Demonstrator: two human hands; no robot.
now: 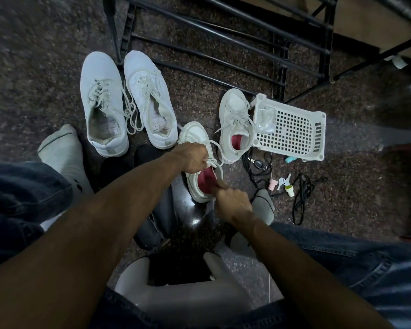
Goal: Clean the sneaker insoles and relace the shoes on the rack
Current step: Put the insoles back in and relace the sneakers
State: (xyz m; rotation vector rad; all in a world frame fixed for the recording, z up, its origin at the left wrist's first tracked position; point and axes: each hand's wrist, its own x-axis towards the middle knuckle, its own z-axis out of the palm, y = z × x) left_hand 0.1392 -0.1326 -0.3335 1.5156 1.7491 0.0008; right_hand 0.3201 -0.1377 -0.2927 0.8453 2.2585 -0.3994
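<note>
A white perforated plastic basket [292, 129] lies on the speckled floor [33, 67]. Nearer, black cords [300, 198] tangle beside small pink [273, 184] and yellow caps [289, 189]. A grey stool [195, 290] stands nearest.

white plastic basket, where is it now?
Head view, right of centre: the white plastic basket lies on the floor, touching the right red-lined sneaker, below the black rack.

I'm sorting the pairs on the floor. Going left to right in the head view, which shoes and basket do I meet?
Large white sneaker → its pair mate → red-lined sneaker held by the left hand and right hand → second red-lined sneaker → white plastic basket.
</note>
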